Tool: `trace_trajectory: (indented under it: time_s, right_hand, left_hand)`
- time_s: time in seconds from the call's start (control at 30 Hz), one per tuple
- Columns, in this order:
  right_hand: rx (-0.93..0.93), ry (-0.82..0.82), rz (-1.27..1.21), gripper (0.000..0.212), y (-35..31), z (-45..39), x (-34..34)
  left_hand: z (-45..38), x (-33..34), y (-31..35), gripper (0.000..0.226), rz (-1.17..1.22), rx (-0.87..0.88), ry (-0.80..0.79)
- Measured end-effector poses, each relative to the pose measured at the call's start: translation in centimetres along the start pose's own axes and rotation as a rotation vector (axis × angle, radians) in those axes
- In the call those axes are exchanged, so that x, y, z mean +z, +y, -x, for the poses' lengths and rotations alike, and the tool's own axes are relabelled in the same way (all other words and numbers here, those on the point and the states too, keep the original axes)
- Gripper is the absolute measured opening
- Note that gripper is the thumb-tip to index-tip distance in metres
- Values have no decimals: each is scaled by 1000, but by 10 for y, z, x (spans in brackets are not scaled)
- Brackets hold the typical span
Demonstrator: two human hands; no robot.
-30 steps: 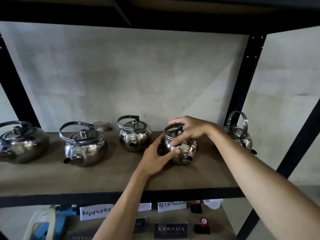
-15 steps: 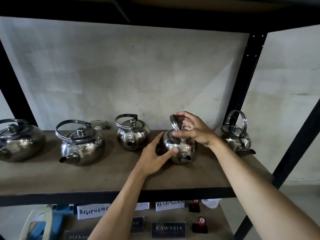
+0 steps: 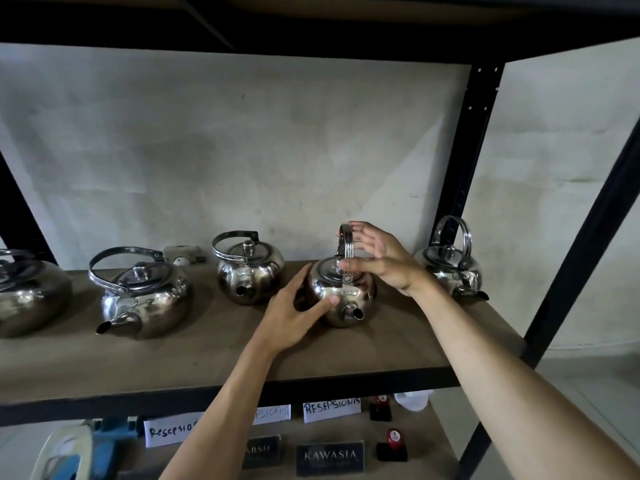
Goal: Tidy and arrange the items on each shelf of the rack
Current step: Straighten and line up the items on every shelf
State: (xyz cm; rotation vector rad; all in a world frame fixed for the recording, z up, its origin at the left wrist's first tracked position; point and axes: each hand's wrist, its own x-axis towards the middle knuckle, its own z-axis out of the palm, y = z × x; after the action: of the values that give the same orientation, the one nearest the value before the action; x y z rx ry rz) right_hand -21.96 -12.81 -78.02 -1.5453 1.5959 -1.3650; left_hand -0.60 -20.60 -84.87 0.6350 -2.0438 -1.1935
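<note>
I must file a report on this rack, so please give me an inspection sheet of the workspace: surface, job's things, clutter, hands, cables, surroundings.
Surface: brown shelf board, dull, no spill visible.
Job's things: five steel kettles in a row; the held kettle has its handle upright, like the far-right kettle; the others' handles lie tilted.
Clutter: small white object at the back wall.
Hands: left hand grips the held kettle's body; right hand, fingers straight, touches its handle.
Cables: nothing seen.
Surroundings: grey wall; lower shelf with name signs and red stamps.
</note>
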Motion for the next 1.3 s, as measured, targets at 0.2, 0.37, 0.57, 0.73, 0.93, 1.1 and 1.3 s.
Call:
trace_trajectory:
  time_s: [0.2,0.37,0.57,0.73,0.93,1.1,1.3]
  right_hand:
    - [29,5,20,91,-4,1,2]
    - [38,18,-49,104,-4,27,9]
    - [7,-1,-72,96,14,90,13]
    - [196,205,367,144,4,100,53]
    - [181,499,369,144,8,83,98]
    - [135,529,351,130,13,78,95]
    - [160,556,325,129,26,78,72]
  left_hand:
    - [-1,1,-2,81,18,-9,-10]
    - [2,0,1,103,-8,-49,34]
    - [28,-14,8,82,-176,-24,8]
    - [59,-37,-3,71,-610,-53,-27]
    - [77,-39,7,52,-701,-93,10]
    - [77,-37,9,50,-705,-110,41]
    - [78,-33,11,49,-710,-102,44]
